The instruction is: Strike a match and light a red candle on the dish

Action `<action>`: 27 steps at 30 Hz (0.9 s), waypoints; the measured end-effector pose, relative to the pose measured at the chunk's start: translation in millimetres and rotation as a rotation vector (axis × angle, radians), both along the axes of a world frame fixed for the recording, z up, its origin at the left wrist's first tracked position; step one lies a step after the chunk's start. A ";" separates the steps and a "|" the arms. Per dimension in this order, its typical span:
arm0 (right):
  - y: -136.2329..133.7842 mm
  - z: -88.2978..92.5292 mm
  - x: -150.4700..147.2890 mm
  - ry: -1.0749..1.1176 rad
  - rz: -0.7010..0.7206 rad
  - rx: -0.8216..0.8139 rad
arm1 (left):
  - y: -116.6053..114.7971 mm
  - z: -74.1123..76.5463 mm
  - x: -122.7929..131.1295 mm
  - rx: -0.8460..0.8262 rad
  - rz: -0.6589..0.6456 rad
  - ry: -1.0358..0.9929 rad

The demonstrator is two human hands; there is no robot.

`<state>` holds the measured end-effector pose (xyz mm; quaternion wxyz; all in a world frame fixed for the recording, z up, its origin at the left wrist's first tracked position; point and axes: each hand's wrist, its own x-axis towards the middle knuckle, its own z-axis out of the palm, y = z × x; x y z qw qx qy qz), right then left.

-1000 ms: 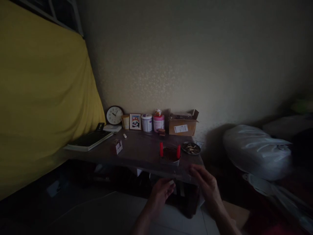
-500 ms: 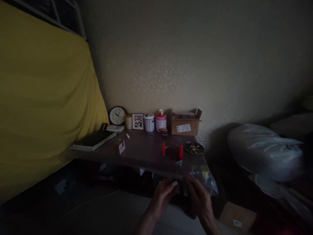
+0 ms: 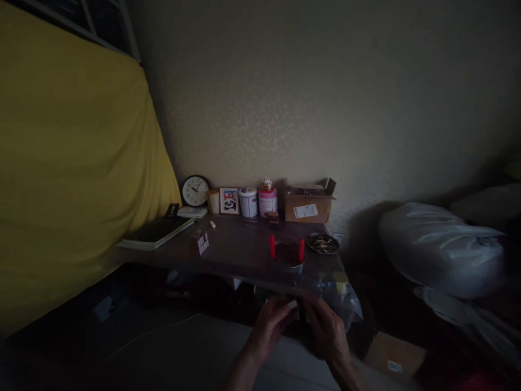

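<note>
In the dim light my left hand [image 3: 272,320] is closed round a small pale-ended box [image 3: 292,305] that looks like a matchbox. Close to it on the right, my right hand [image 3: 326,325] has its fingers pinched together; whatever they hold is too dark and small to make out. Both hands are just off the table's front edge. Beyond them a round metal tin [image 3: 290,266] with dark contents stands on the table [image 3: 240,247]. A red candle [image 3: 272,246] is upright at its left side and another red candle [image 3: 301,250] at its right.
A round dish [image 3: 323,244] with several matchsticks lies right of the tin. A stack of small boxes [image 3: 200,243] and a book [image 3: 157,234] lie left. Clock [image 3: 195,191], picture frame [image 3: 229,201], canisters [image 3: 248,202] and cardboard box [image 3: 308,208] line the wall. Clear plastic [image 3: 345,298] hangs off the right corner.
My right hand has shifted slightly left and down, its fingers still pinched near the box. My left hand keeps its hold, nearly unmoved. The things on the table look the same.
</note>
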<state>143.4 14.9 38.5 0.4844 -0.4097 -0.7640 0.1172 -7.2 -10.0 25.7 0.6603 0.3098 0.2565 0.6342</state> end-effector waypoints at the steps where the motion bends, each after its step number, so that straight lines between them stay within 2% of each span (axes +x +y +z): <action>1: -0.5 0.4 0.0 -0.001 0.000 -0.007 | -0.3 0.3 -0.1 0.008 -0.002 -0.003; 8: -3.2 1.9 -0.9 0.021 -0.035 -0.052 | -1.8 3.8 0.3 -0.012 -0.014 0.005; 17: -3.9 0.1 -0.8 0.015 -0.010 -0.031 | -1.4 -2.1 -2.9 -0.063 -0.025 0.078; 27: -7.4 1.8 -3.4 -0.023 -0.029 0.110 | -1.5 2.2 -2.3 -0.054 0.014 0.077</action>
